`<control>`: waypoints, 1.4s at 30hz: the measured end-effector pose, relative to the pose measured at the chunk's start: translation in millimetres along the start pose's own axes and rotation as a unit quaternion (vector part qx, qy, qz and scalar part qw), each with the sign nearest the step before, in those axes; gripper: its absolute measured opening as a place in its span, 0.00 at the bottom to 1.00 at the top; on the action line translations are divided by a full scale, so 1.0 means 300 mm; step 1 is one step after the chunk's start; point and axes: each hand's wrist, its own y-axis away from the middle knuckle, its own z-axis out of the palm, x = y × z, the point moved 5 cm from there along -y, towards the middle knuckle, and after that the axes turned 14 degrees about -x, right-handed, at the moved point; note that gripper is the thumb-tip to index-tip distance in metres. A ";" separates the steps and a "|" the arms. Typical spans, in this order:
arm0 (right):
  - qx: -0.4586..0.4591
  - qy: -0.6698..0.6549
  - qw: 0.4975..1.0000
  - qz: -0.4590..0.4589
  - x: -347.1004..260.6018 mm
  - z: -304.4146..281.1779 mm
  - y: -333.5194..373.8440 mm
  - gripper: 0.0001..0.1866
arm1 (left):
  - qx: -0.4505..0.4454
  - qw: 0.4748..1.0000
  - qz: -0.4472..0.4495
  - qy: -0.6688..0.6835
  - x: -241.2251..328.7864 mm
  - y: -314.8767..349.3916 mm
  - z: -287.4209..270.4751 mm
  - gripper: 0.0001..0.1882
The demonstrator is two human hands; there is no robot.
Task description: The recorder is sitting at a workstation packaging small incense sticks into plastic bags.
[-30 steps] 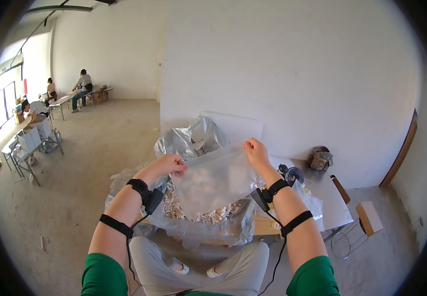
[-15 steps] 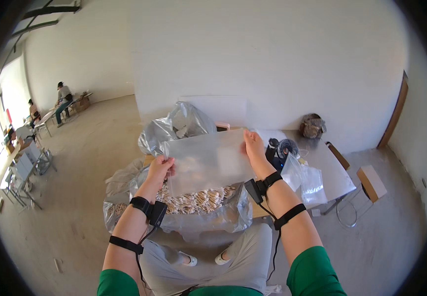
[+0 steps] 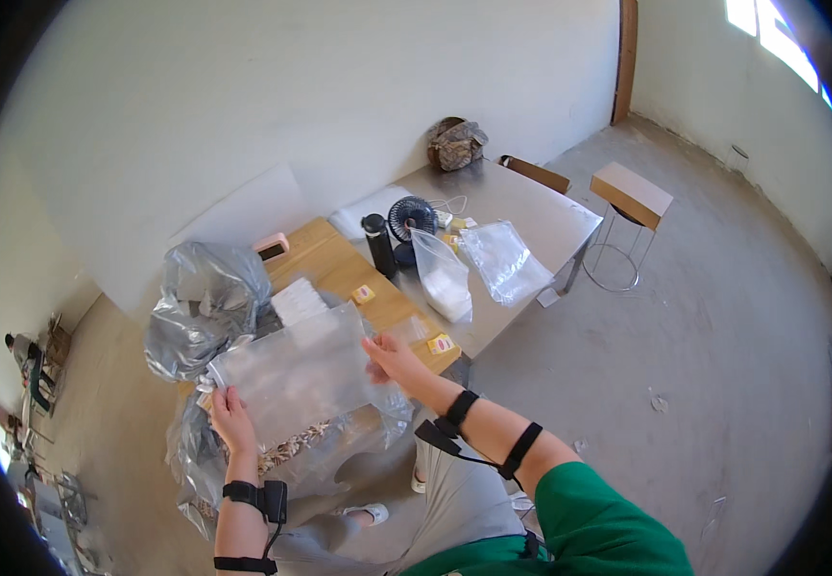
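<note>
A flat, frosted translucent plastic bag (image 3: 291, 374) is stretched between my two hands above the near end of the wooden table. My left hand (image 3: 232, 420) pinches its left edge, fingers closed. At the opposite edge, the fingers of my right hand (image 3: 392, 361) are closed on the bag too. Below it lies a heap of small white-tipped sticks like cotton swabs (image 3: 293, 445), in a large clear plastic liner (image 3: 363, 437). The bag hides part of that heap. Just beyond the bag is a white stack (image 3: 299, 302) that I cannot make out clearly.
A grey plastic sack (image 3: 206, 298) stands at the left of the wooden table (image 3: 325, 254). Small yellow boxes (image 3: 442, 343), a black bottle (image 3: 378, 245), a fan (image 3: 411, 219) and clear bags (image 3: 504, 261) lie rightward. A stool with a carton (image 3: 632, 192) stands beyond the metal table (image 3: 560, 213).
The view has swung to the right, bringing more of the metal table and floor in. Both hands still hold the plastic bag, now lower and left in the picture.
</note>
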 end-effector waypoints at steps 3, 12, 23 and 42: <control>-0.052 -0.066 0.996 0.032 0.076 -0.050 0.076 0.13 | -0.036 0.998 -0.014 0.044 0.045 -0.003 0.098 0.09; 0.133 -0.109 0.979 -0.108 0.079 -0.375 0.368 0.04 | -0.151 0.980 0.128 0.018 0.356 -0.032 0.459 0.07; 0.257 -0.345 0.867 -0.251 0.052 -0.920 0.305 0.04 | -0.254 0.935 0.175 0.174 0.660 -0.235 0.788 0.20; 0.432 -0.336 0.818 -0.176 0.412 -1.442 -0.116 0.12 | -0.251 0.903 -0.117 -0.329 -0.392 0.317 0.253 0.30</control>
